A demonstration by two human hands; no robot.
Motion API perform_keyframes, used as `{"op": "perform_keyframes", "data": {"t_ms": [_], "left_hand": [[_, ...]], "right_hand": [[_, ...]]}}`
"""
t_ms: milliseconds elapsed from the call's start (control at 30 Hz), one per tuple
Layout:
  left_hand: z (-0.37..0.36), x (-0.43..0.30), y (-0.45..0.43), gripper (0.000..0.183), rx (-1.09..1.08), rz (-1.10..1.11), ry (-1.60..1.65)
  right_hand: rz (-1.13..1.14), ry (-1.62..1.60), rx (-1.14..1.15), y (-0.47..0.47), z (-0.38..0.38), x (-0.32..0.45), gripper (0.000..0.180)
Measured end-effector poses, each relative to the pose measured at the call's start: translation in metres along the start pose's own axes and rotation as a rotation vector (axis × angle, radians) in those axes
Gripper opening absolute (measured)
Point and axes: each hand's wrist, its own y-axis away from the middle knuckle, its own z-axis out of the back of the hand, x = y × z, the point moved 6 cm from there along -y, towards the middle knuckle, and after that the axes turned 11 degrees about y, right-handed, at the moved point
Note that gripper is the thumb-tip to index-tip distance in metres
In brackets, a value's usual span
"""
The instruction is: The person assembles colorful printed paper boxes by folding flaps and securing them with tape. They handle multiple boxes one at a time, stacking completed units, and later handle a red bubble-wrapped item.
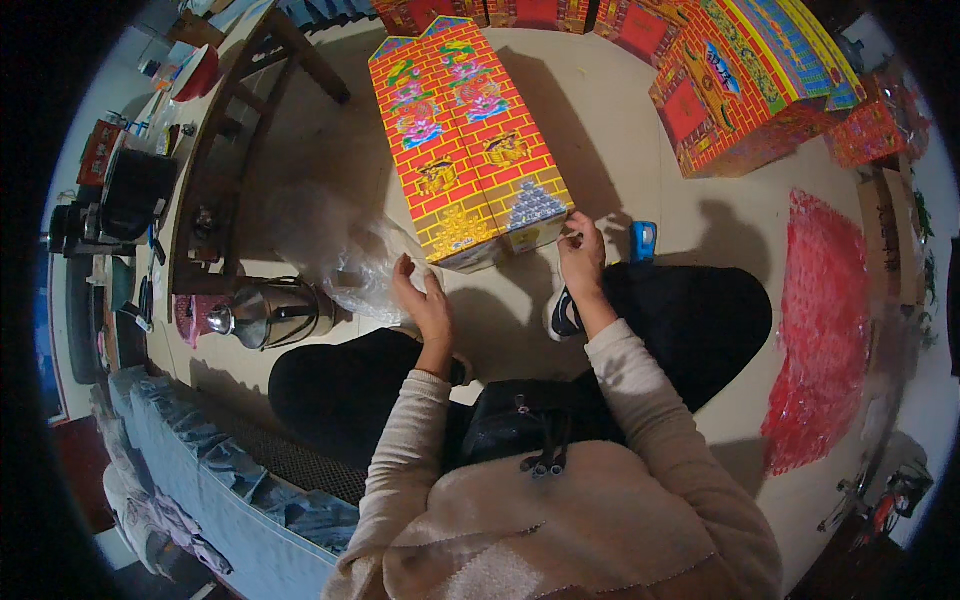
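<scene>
In front of me a printed cardboard box (469, 142) lies on the floor, red and yellow brick pattern with flowers and gold and silver heaps. Its far end has two pointed peaks, and a seam runs lengthwise down the top face. The near end faces me, with its flaps partly in shadow. My left hand (425, 304) is just off the near left corner, fingers apart, holding nothing. At the near right corner, my right hand (585, 251) has its fingertips against the box edge; whether they pinch it is unclear.
A small blue tool (643, 240) lies beside my right knee. Clear plastic wrap (367, 285) and a steel kettle (277, 311) are left, near a wooden table (255, 97). A printed paper house (735, 97) stands far right; red plastic sheeting (821, 330) lies nearer.
</scene>
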Motion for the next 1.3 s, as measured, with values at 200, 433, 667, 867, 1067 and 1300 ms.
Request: {"op": "perform_keyframes", "data": {"t_ms": [200,433,667,867,1067,1300], "left_hand": [[-0.037,0.021,0.017,0.051,0.267,0.298,0.507],[-0.034,0.077,0.019,0.052,0.372,0.331,0.319],[-0.028,0.056,0.013,0.054,0.439,0.333,0.206],[-0.002,-0.063,-0.052,0.055,0.336,0.305,0.643],[0.019,-0.133,-0.105,0.061,0.349,0.134,0.821],[0.003,-0.096,-0.096,0.06,0.221,0.215,1.024]], "right_hand": [[0.144,0.271,-0.098,-0.003,0.0,-0.016,0.053],[0.066,0.166,0.055,-0.002,-0.013,-0.026,0.053],[0.111,0.188,0.161,-0.009,-0.017,-0.036,0.064],[0.252,-0.095,0.125,-0.032,0.032,0.096,0.065],[0.555,-0.068,0.029,-0.067,0.073,0.198,0.062],[0.532,-0.099,0.056,-0.074,0.068,0.21,0.06]]}}
